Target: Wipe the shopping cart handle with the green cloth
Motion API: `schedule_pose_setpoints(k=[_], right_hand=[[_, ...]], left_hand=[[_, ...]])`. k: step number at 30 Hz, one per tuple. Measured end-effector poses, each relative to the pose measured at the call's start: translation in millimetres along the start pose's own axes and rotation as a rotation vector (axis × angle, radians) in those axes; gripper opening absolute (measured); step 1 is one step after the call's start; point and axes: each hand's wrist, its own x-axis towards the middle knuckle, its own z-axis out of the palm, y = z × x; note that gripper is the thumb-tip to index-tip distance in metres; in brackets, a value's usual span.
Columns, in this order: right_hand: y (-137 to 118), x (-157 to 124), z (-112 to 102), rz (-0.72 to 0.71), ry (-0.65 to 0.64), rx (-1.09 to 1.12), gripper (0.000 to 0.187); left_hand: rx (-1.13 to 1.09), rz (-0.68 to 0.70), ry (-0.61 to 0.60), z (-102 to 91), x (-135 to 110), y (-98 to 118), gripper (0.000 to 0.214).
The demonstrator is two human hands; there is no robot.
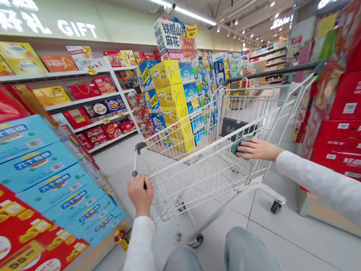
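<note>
A white wire shopping cart [186, 171] stands in front of me in a store aisle, its basket holding nothing I can see. My left hand [140, 193] is closed around the cart's near corner rail. My right hand [257, 148] presses a green cloth [240, 144] against the cart's right top rail, fingers curled over it. My knees in blue jeans show at the bottom, close to the cart's lower frame and wheels [196, 240].
Stacked blue and red boxes [39, 188] crowd the left. Red cartons [357, 136] line the right. A tower of yellow and blue boxes [171, 100] stands beyond the cart. Gift shelves [87, 99] run along the back left. A small bottle [121, 238] lies on the tiled floor.
</note>
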Motion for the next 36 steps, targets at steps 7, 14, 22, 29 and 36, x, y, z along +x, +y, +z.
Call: schedule_pose_setpoints(k=[7,14,22,29,36], right_hand=[[20.5,-44.6,41.0,0.522,0.743,-0.083,0.035],[-48.0,43.6,114.7,1.202,1.349,0.212,0.052],[-132.1,93.8,125.4,0.913,1.178,0.142,0.06],[-69.7,21.8,91.2,0.005,0.368,-0.033,0.04],[28.7,-35.8,20.7,-0.047,0.153,-0.182,0.037]], left_hand=[[0.011,0.012,0.003,1.5,0.1,8.1,0.024],[0.019,-0.029,0.028,5.0,2.1,19.0,0.024],[0.022,-0.046,0.002,3.9,1.8,15.8,0.025],[0.015,-0.015,-0.013,2.7,2.5,8.0,0.024],[0.005,-0.009,0.003,3.6,2.9,6.2,0.024]])
